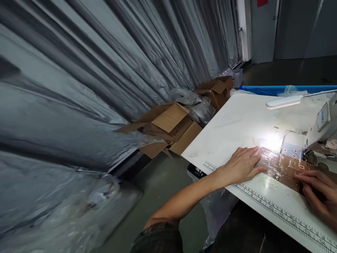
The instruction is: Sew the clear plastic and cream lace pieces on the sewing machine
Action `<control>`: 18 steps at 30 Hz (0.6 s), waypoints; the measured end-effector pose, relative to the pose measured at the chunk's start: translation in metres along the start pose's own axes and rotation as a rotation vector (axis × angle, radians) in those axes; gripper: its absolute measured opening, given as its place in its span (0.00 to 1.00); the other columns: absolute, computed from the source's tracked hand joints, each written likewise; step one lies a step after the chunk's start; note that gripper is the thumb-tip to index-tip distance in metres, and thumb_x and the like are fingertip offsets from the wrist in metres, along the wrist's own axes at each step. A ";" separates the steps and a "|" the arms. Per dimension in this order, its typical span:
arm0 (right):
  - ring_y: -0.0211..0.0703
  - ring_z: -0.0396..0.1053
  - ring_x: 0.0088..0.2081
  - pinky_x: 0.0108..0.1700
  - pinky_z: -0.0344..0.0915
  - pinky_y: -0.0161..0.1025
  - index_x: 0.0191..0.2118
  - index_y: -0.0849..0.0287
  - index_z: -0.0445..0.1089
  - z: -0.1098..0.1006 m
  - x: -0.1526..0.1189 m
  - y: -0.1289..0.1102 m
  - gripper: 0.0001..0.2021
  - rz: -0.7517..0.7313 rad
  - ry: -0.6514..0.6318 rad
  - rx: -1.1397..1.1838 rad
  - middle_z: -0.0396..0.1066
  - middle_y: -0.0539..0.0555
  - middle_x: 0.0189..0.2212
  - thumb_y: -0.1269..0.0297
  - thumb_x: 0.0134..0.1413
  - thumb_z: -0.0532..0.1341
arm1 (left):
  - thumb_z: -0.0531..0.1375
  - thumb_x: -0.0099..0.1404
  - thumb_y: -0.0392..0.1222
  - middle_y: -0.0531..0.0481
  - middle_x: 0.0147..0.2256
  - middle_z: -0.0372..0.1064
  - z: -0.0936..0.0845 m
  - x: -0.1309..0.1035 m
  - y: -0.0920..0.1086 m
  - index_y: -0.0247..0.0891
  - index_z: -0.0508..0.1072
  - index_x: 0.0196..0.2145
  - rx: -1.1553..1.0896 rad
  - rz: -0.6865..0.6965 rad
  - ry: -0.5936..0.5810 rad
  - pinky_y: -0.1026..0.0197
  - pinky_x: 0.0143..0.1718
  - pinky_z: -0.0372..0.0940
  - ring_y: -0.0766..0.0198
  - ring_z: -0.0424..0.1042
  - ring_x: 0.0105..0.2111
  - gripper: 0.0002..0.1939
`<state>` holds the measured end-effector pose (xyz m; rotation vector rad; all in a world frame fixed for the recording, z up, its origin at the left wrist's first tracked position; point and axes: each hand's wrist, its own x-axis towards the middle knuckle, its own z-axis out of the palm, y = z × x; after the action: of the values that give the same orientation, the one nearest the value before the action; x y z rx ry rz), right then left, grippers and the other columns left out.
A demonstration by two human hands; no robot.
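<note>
A flat brown piece with a shiny clear film over it (280,166) lies on the white sewing table (226,123). My left hand (243,164) rests at its left end, fingers spread and lying flat. At the right my right hand (317,188) has its fingertips pressed together at the brown piece's near edge. Just beyond the piece stands the sewing machine (325,121), its needle area close to the piece's far right side. Red marks show on a plate (292,149) beside the needle area.
A printed ruler scale (273,207) runs along the table's near edge. A white lamp (284,102) reaches over the table. Open cardboard boxes (171,119) and clear plastic bags (201,110) lie left of the table, by a grey curtain (118,63).
</note>
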<state>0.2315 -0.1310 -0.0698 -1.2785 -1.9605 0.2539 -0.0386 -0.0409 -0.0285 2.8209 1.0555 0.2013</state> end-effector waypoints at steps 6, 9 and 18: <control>0.48 0.76 0.41 0.40 0.75 0.43 0.51 0.44 0.72 0.014 -0.018 0.024 0.13 -0.007 -0.027 -0.014 0.73 0.52 0.45 0.58 0.61 0.58 | 0.59 0.69 0.49 0.43 0.58 0.68 -0.045 0.021 -0.096 0.38 0.76 0.48 -0.174 -0.464 0.337 0.48 0.64 0.57 0.53 0.67 0.59 0.15; 0.49 0.76 0.42 0.41 0.74 0.45 0.50 0.44 0.73 0.019 -0.021 0.022 0.13 0.037 -0.009 0.044 0.73 0.53 0.45 0.57 0.63 0.56 | 0.58 0.70 0.43 0.37 0.60 0.65 -0.050 0.038 -0.150 0.33 0.73 0.53 -0.252 -0.714 0.457 0.49 0.65 0.55 0.50 0.64 0.61 0.17; 0.50 0.76 0.42 0.42 0.76 0.45 0.49 0.45 0.75 0.023 -0.021 0.025 0.15 0.063 -0.026 0.013 0.74 0.54 0.44 0.53 0.63 0.55 | 0.63 0.64 0.39 0.41 0.51 0.73 -0.015 0.056 -0.178 0.36 0.75 0.34 -0.460 -0.717 0.505 0.52 0.58 0.63 0.55 0.72 0.52 0.04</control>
<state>0.2367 -0.1318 -0.1095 -1.3364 -1.9393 0.3160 -0.1140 0.1304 -0.0383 1.8772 1.7580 0.9530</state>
